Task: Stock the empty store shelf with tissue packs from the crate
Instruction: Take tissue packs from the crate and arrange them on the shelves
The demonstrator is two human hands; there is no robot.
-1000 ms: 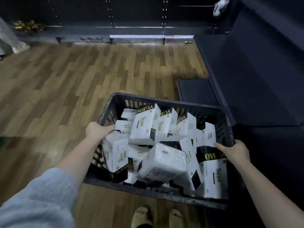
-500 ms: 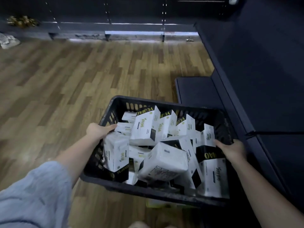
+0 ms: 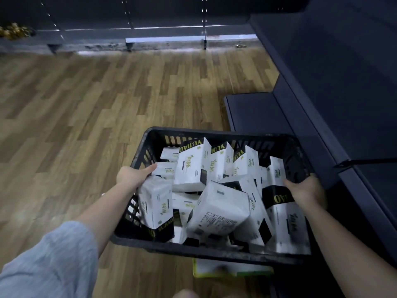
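Note:
A black slatted plastic crate (image 3: 217, 252) is held up in front of me over the wooden floor. It is piled with several white tissue packs (image 3: 219, 211) with black and yellow bands, lying at mixed angles. My left hand (image 3: 133, 175) grips the crate's left rim, thumb over the top edge. My right hand (image 3: 305, 190) grips the right rim, fingers curled over it. The dark store shelf (image 3: 322, 87) runs along the right side, bare where it shows.
A low dark base shelf (image 3: 253, 110) juts out just beyond the crate. More dark shelving (image 3: 150, 29) lines the far wall. A yellow-edged white pack (image 3: 232, 269) lies on the floor under the crate. Wooden floor (image 3: 86, 115) stretches to the left.
The crate, held in both hands, has been carried forward towards the shelf on the right. My feet have left the view and a pack on the floor has come into sight below.

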